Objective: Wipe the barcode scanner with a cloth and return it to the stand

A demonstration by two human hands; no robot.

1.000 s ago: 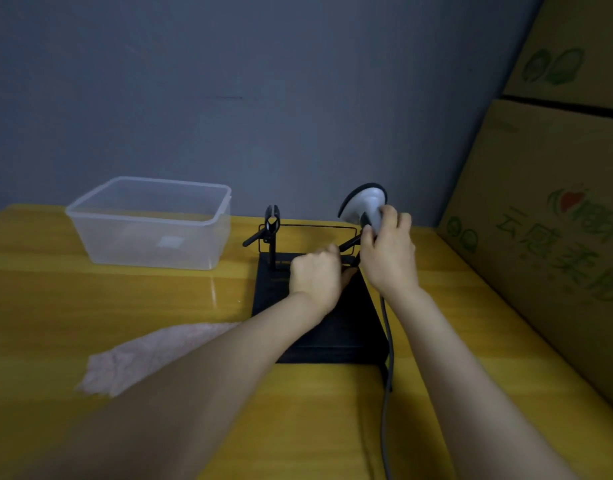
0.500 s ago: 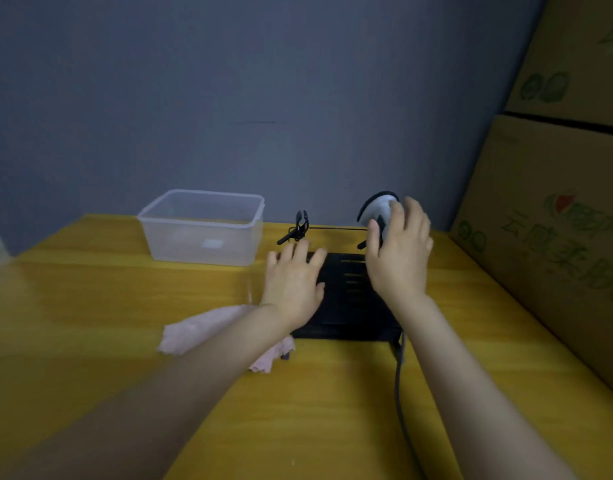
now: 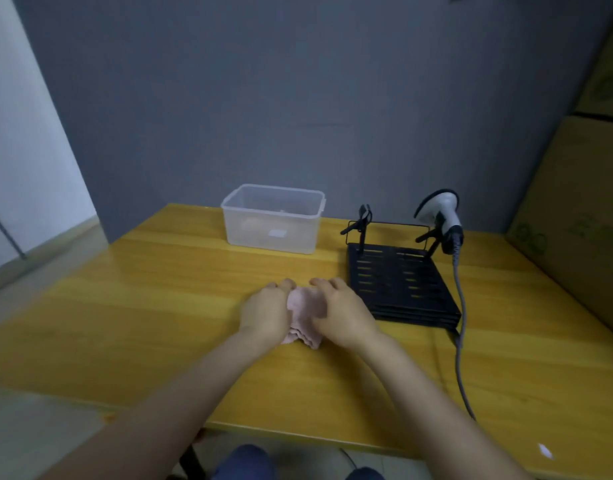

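The white and black barcode scanner (image 3: 443, 216) hangs upright on the right prong of the black stand (image 3: 400, 282), untouched by either hand. Its grey cable (image 3: 460, 320) runs down past the stand's right side toward the table's front edge. The pink cloth (image 3: 305, 315) lies bunched on the yellow table (image 3: 159, 306) just left of the stand. My left hand (image 3: 265, 313) and my right hand (image 3: 343, 315) press in on it from either side, fingers curled over the fabric.
A clear plastic box (image 3: 272, 218) stands at the back of the table, left of the stand. Cardboard cartons (image 3: 582, 209) are stacked along the right edge. A grey wall (image 3: 263, 98) rises behind the table.
Both hands left the scanner and stand and came back to the cloth, which is now gathered between them. The scanner stays on the stand. The view has pulled back and turned left.
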